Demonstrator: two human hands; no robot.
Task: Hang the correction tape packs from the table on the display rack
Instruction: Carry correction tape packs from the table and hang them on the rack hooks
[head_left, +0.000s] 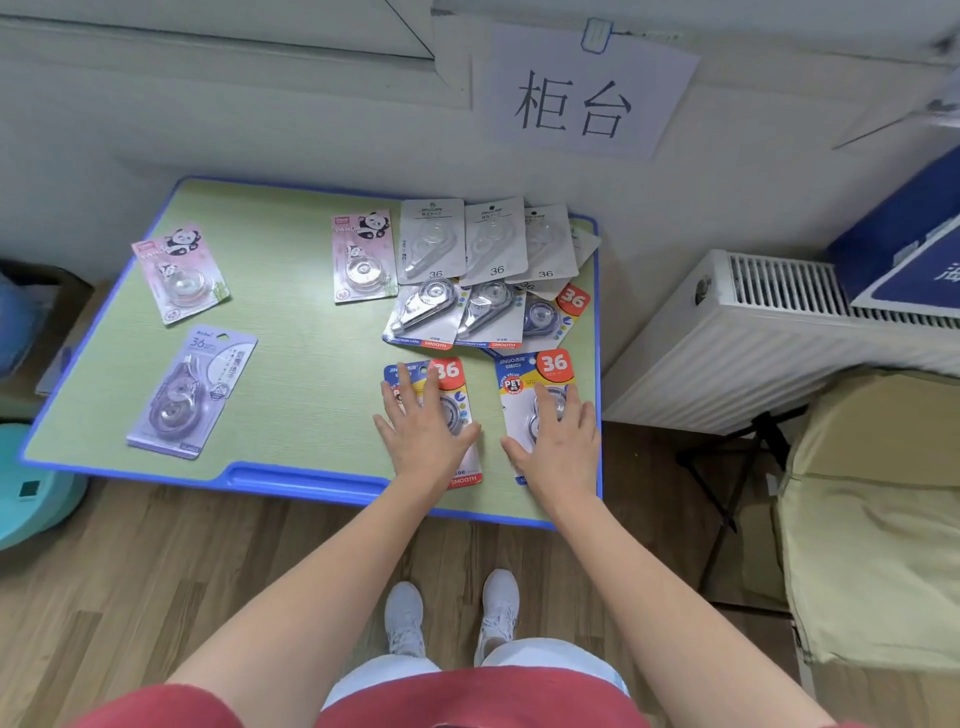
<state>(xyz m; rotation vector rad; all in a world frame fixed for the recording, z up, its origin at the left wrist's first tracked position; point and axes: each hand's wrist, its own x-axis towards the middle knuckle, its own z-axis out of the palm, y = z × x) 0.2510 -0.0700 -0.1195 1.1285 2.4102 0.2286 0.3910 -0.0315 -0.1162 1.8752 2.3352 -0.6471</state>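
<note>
Two flat hands on two packs at the front right corner of the table (291, 364)
The left hand (423, 428) lies with fingers straight and spread on one blue and red pack (451, 370). The right hand (560, 441) lies the same way on the next pack (522, 376), by the right edge. A pile of packs (467, 270) sits behind them, and a purple pack (189, 395) lies near the left edge

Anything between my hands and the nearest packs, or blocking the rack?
Nothing visible: the left hand lies flat on the left blue pack, the right hand on the right blue pack. No rack is in view.
</note>
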